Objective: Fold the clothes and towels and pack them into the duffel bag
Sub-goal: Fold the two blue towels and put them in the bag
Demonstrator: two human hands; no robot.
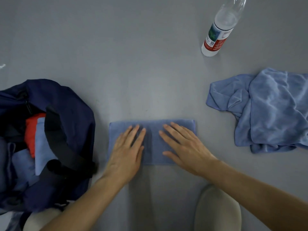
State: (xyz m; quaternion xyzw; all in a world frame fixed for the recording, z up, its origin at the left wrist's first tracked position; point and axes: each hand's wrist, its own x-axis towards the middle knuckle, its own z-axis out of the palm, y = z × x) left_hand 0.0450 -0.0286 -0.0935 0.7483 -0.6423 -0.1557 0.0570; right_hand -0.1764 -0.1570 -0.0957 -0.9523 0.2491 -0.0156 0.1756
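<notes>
A blue towel [152,125], folded into a long rectangle, lies flat on the grey table in front of me. My left hand [127,151] presses flat on its left half with straight fingers. My right hand [182,145] presses flat on its right half the same way. A navy duffel bag [71,104] stands open at the left, with a black strap [56,132] across its mouth. Inside it I see a folded red piece [31,130] and folded light blue cloths [40,144]. A crumpled blue towel [270,109] lies unfolded at the right.
A clear plastic water bottle [220,29] with a red and white label stands at the back right of the grey table [133,55]. A beige rounded shape [218,210], hard to identify, shows at the near edge beneath my right forearm.
</notes>
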